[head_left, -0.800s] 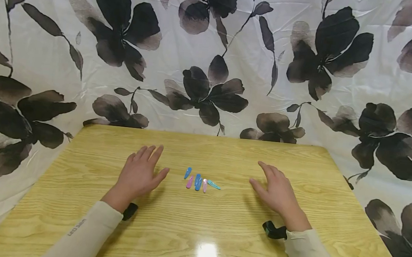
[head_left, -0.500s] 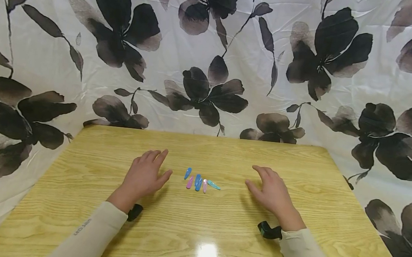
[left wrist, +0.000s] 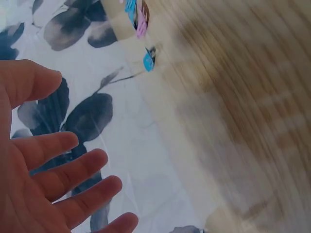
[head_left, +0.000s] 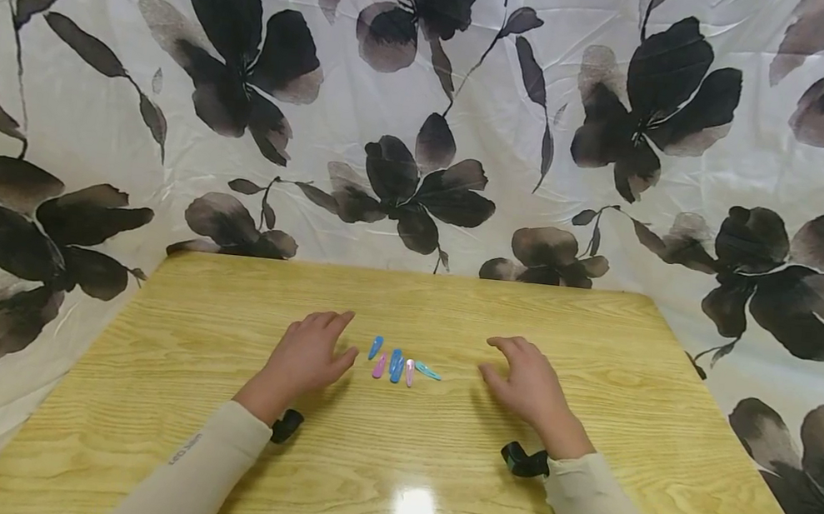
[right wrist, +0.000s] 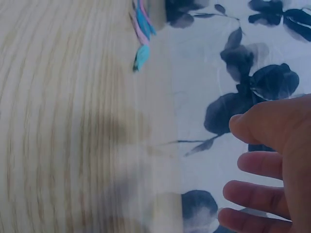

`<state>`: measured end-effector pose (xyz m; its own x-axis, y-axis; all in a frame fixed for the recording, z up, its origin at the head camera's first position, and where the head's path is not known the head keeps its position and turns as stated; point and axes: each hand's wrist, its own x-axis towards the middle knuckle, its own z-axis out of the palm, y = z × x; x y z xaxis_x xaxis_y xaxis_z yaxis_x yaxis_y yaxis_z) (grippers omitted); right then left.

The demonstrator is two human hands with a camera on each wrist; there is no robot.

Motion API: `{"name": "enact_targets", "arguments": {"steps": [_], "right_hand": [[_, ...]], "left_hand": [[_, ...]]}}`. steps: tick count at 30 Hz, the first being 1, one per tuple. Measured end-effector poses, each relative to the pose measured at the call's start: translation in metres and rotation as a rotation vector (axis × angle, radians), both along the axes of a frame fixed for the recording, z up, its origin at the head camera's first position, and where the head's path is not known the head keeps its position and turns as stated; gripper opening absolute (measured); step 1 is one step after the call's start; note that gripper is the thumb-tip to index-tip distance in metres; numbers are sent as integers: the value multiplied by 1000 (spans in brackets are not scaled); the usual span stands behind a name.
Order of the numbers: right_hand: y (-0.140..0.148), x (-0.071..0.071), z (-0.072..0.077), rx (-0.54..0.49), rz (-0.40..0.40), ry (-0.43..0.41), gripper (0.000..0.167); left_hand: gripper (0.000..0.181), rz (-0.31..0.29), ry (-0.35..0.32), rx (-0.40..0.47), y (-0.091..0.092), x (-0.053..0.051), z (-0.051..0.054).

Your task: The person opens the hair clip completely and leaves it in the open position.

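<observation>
Several small snap hair clips lie in a loose group at the middle of the table. At the left of the group is a blue hair clip (head_left: pixel 376 348), with a pink-purple hair clip (head_left: pixel 379 366) beside it. Two blue hair clips (head_left: pixel 396 366) lie together in the middle, then a light pink hair clip (head_left: pixel 410 372) and a turquoise hair clip (head_left: pixel 428 370) at the right. My left hand (head_left: pixel 306 356), fingers spread and holding nothing, hovers just left of the clips. Over to their right, my right hand (head_left: pixel 525 386) is also apart from them with loosely extended fingers.
The wood-grain table (head_left: pixel 408 441) ends at a back edge against a white cloth (head_left: pixel 504 242) printed with dark flowers. Each wrist wears a black camera, one at the left wrist (head_left: pixel 286 426) and one at the right wrist (head_left: pixel 525 460). Light glares on the near tabletop.
Both hands have moved inward toward the hair clips, the left hand rightward and the right hand leftward. The hair clips stay where they were.
</observation>
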<state>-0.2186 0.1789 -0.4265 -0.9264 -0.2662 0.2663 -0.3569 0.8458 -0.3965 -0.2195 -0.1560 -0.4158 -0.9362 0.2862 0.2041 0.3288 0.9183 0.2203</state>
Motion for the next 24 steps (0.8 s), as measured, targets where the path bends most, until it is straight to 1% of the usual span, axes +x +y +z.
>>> {"name": "enact_targets", "arguments": {"steps": [7,11,17,24], "right_hand": [[-7,0,-7,-1,-5,-30,43],[-12,0,-10,-5,1,-40,40],[-20,1,-13,-3,-2,-61,37],[-27,2,-14,2,4,-72,34]], "left_hand": [[55,-20,-29,8,9,-2,-2],[55,-27,-54,17,14,-4,-5],[51,-44,-74,32,22,-7,-9],[47,-52,-91,40,33,-8,-9]]}}
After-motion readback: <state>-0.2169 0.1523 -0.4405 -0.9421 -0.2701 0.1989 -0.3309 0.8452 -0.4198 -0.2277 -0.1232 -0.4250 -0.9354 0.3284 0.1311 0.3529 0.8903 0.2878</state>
